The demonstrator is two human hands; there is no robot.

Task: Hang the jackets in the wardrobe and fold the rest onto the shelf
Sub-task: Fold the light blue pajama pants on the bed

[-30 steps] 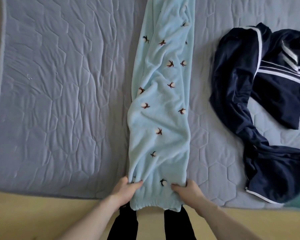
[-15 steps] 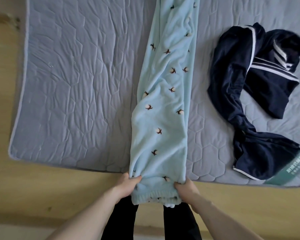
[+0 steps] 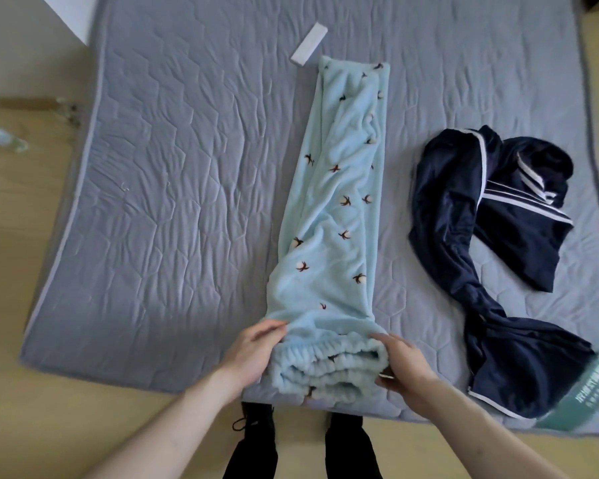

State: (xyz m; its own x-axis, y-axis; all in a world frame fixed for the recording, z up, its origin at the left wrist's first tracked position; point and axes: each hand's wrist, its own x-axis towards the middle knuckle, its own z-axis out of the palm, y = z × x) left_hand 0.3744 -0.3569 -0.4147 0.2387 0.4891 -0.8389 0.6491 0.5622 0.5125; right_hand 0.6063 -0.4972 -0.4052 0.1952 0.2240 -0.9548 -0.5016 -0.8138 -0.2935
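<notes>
1. Fleece, pale blue and dotted with small dark sprigs — the pyjama trousers (image 3: 336,216) lie lengthwise on the grey quilted mattress (image 3: 173,209), legs doubled one over the other, cuffs at the far end, elastic waistband at the near edge just above the feet.

2. Folding step in hand, by the look of it: not a jacket, so bound for the shelf rather than the wardrobe. Long fold apparently done; crosswise folds not yet made.

3. Left hand (image 3: 253,354) — set against the left side of the waistband, fingers fairly straight and laid along the fleece, thumb on top; touching and steadying, with no clear pinch visible.

4. Right hand (image 3: 400,363) — at the right end of the waistband, fingers curled down round the gathered elastic edge, holding it.

5. Next move likely calls for lifting the waistband at both corners and carrying it away from the body toward the cuffs, keeping the two layers aligned so the halves meet squarely — then once more for a shelf-sized bundle. Thick, soft pile: likely to spring and slide, so a press along each crease seems wise.

6. Navy tracksuit garment (image 3: 491,264) with white stripes, crumpled on the right part of the mattress, well apart from the trousers — not yet dealt with. Neither wardrobe nor shelf in view.

7. Small white strip (image 3: 308,44) beyond the cuffs, close by; wooden floor (image 3: 32,416) around the mattress.
</notes>
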